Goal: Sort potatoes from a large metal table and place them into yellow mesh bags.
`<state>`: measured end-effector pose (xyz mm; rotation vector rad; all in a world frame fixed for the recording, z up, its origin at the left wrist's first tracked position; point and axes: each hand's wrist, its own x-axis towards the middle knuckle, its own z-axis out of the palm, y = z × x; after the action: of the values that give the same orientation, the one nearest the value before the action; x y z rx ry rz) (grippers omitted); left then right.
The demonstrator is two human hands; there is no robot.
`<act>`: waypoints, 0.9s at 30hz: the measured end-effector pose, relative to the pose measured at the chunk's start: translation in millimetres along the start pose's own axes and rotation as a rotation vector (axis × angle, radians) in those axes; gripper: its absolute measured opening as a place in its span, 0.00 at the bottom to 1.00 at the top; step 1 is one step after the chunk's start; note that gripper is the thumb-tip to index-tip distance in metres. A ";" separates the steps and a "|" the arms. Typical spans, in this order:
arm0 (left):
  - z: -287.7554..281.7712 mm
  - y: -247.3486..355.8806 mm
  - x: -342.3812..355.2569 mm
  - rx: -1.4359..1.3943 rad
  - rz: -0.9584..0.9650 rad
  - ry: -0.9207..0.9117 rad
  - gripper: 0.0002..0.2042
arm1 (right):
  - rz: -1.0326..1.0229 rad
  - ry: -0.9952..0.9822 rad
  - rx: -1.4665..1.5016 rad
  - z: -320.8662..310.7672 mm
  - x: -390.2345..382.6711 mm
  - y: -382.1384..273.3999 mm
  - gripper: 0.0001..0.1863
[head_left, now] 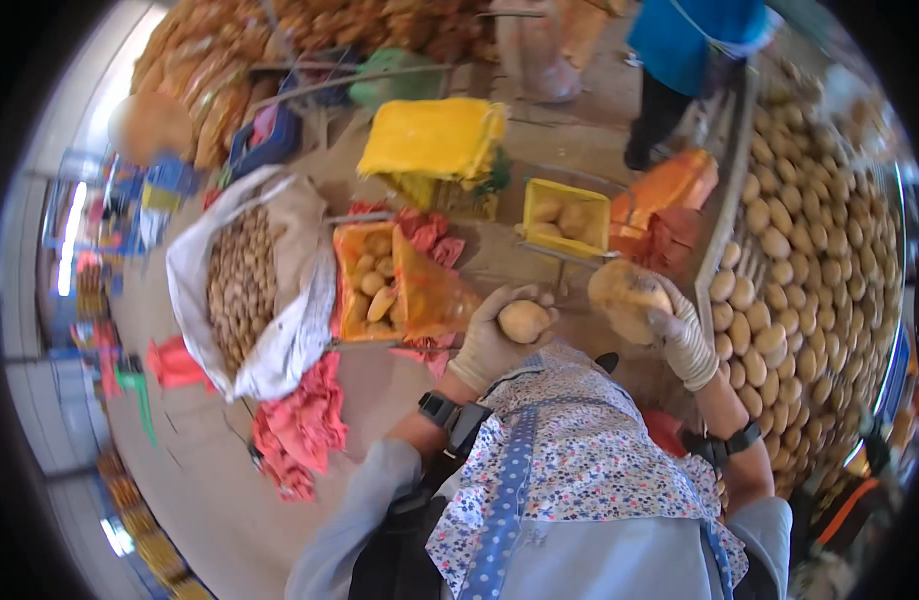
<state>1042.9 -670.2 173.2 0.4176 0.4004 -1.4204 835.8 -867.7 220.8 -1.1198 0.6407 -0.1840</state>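
Observation:
A round potato [524,321] rests in my left hand [479,335], with the gloved fingers curled around it. On the other side, my right hand [684,330], also gloved, grips a larger tan potato [627,298]; a second one may be behind or against it, but blur hides this. Just ahead of both hands is a yellow basket [528,207] with several potatoes inside. Left of my left hand, an orange mesh bag [429,298] hangs spread on a frame, partly filled with potatoes.
A large potato pile [809,260] lies behind a ledge [724,180] on my right. At left stands a white sack [304,215] of small potatoes. Red mesh bags [304,425] lie on the floor. A person in blue [699,50] stands ahead right, near a yellow-covered crate [429,135].

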 end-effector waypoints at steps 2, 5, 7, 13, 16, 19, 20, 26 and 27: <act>-34.7 23.7 -30.1 -0.193 0.140 0.004 0.16 | 0.125 -0.074 -0.034 24.5 18.6 8.1 0.43; -79.6 59.5 -73.2 -0.145 0.447 0.006 0.20 | 0.184 -0.239 -0.109 67.5 40.1 24.6 0.45; -104.2 79.2 -93.6 -0.201 0.584 0.002 0.23 | 0.224 -0.307 -0.145 91.1 53.4 31.8 0.45; -137.6 126.3 -106.3 -0.316 0.701 0.003 0.27 | 0.216 -0.405 -0.127 152.6 81.3 43.1 0.40; -133.9 128.5 -105.8 -0.292 0.610 0.174 0.34 | 0.205 -0.436 -0.156 178.0 91.4 47.1 0.38; -128.5 102.8 -109.1 -0.059 0.476 0.074 0.38 | 0.173 -0.470 -0.273 203.4 99.6 53.9 0.37; -128.0 91.8 -112.2 0.052 0.438 -0.028 0.38 | 0.185 -0.488 -0.256 213.3 101.4 57.3 0.36; -150.3 71.4 -122.1 0.019 0.411 -0.094 0.39 | -0.283 -0.770 -0.922 246.0 108.6 57.3 0.34; -156.9 72.9 -120.4 -0.117 0.447 -0.083 0.37 | -0.230 -0.771 -0.924 244.8 109.8 55.7 0.32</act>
<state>1099.5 -480.3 101.3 0.3262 0.2982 -0.9711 1052.6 -701.7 197.8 -1.9974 -0.1505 0.3874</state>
